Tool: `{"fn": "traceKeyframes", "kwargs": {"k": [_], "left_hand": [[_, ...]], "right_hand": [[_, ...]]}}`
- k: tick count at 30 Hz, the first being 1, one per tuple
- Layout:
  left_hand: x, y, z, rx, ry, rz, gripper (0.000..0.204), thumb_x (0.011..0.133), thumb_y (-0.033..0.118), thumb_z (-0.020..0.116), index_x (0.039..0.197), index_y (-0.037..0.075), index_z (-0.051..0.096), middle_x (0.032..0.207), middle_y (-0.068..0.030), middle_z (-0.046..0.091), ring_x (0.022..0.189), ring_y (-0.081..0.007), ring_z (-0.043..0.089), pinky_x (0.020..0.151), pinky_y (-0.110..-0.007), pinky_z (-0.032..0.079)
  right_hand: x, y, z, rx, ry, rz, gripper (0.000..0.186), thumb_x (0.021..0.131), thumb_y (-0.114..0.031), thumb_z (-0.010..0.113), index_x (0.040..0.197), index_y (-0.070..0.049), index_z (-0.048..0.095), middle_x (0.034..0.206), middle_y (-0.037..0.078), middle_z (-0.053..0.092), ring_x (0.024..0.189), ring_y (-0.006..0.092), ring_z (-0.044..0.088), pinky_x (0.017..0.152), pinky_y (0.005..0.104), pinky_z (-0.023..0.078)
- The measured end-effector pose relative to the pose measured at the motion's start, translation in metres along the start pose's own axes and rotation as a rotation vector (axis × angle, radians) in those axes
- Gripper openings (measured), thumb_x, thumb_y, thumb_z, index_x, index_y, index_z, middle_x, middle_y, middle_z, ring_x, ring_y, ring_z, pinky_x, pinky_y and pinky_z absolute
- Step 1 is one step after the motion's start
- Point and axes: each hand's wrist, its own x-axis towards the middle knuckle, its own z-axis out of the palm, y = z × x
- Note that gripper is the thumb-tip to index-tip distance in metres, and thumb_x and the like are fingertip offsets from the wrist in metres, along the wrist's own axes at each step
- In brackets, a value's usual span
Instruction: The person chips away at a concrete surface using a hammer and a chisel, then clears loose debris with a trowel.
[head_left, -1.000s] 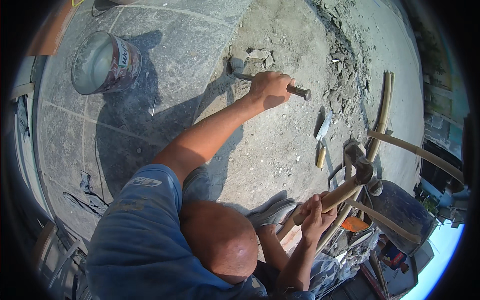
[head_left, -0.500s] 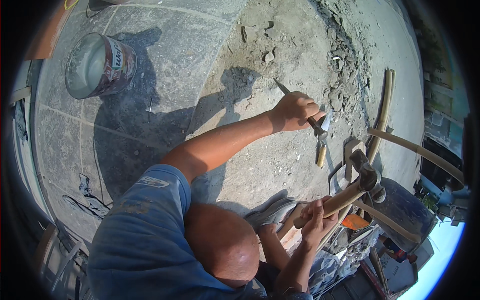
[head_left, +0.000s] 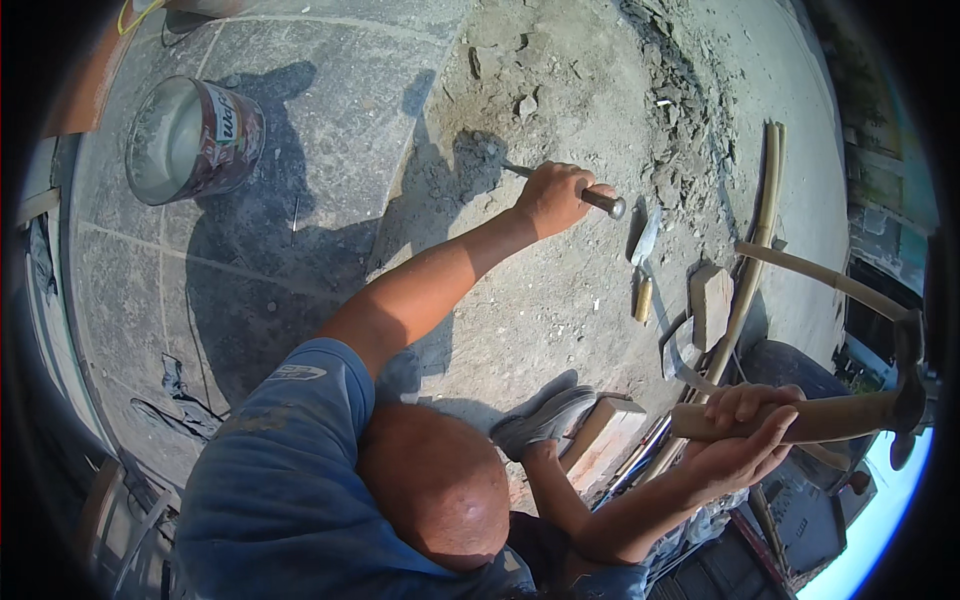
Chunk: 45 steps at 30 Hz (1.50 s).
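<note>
My left hand [head_left: 557,200] is wrapped round a metal chisel [head_left: 603,200], over the broken, dusty part of the ground. The chisel's round struck end points right, toward me the far end shows only in part beyond my fingers. In my right hand [head_left: 745,430] is a hammer, gripped by its thick wooden handle [head_left: 845,417]. The hammer's dark metal head [head_left: 910,385] is out at the right, well apart from the chisel. A trowel [head_left: 643,298] with a wooden handle lies on the ground to the right of my left hand.
A round bucket [head_left: 235,145] stands on the grey paving at the far left. Rubble [head_left: 680,180] lines the broken ground. Near the trowel lie a brick [head_left: 710,305] and long poles [head_left: 772,180]. A curved wooden handle [head_left: 830,275] crosses at the right. Another brick [head_left: 605,435] is beside my shoe.
My right hand has swung the hammer outward to the right, away from the chisel. My left hand has shifted slightly left, and the chisel has tilted flatter.
</note>
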Motion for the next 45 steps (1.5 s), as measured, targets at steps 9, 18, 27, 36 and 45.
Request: {"fn": "traceKeyframes", "kwargs": {"k": [9, 18, 27, 36, 45], "left_hand": [[0.008, 0.004, -0.01, -0.028, -0.092, -0.099, 0.04, 0.089, 0.029, 0.06, 0.062, 0.001, 0.051, 0.062, -0.0191, 0.055, 0.066, -0.0386, 0.057, 0.061, -0.046, 0.044], [0.007, 0.003, -0.006, -0.044, -0.048, -0.019, 0.042, 0.091, 0.033, 0.057, 0.063, 0.001, 0.052, 0.065, -0.0196, 0.055, 0.066, -0.0396, 0.057, 0.062, -0.046, 0.044], [-0.014, -0.009, 0.003, 0.043, -0.119, 0.105, 0.043, 0.087, 0.033, 0.063, 0.058, 0.003, 0.053, 0.057, -0.016, 0.055, 0.059, -0.0378, 0.058, 0.059, -0.046, 0.044], [-0.012, -0.017, -0.01, -0.09, -0.07, 0.163, 0.043, 0.086, 0.027, 0.065, 0.055, 0.004, 0.045, 0.053, -0.0143, 0.047, 0.053, -0.0354, 0.051, 0.052, -0.044, 0.04], [-0.024, -0.031, -0.008, -0.099, -0.173, 0.345, 0.037, 0.084, 0.022, 0.066, 0.056, 0.005, 0.049, 0.055, -0.0129, 0.052, 0.055, -0.0329, 0.055, 0.057, -0.042, 0.043]], "right_hand": [[-0.054, 0.128, 0.031, -0.194, -0.365, 0.543, 0.02, 0.093, -0.019, 0.059, 0.09, -0.004, 0.047, 0.057, 0.0, 0.047, 0.042, 0.0059, 0.041, 0.039, 0.023, 0.035], [0.055, -0.038, -0.002, 0.222, 0.042, -0.197, 0.027, 0.098, -0.031, 0.047, 0.083, -0.009, 0.043, 0.056, -0.002, 0.038, 0.044, 0.0062, 0.036, 0.042, 0.0241, 0.034], [-0.035, 0.094, 0.013, -0.194, -0.356, 0.649, 0.024, 0.094, -0.024, 0.058, 0.087, -0.003, 0.048, 0.055, 0.0, 0.045, 0.04, 0.0066, 0.042, 0.037, 0.0229, 0.033], [0.049, -0.029, -0.003, 0.224, 0.036, -0.2, 0.026, 0.099, -0.033, 0.042, 0.083, -0.013, 0.044, 0.055, -0.003, 0.03, 0.043, 0.006, 0.03, 0.042, 0.0226, 0.032], [-0.09, 0.155, 0.025, -0.372, -0.534, 0.539, 0.026, 0.091, -0.023, 0.061, 0.082, 0.001, 0.053, 0.058, 0.002, 0.047, 0.054, 0.0075, 0.04, 0.05, 0.0266, 0.038]]}}
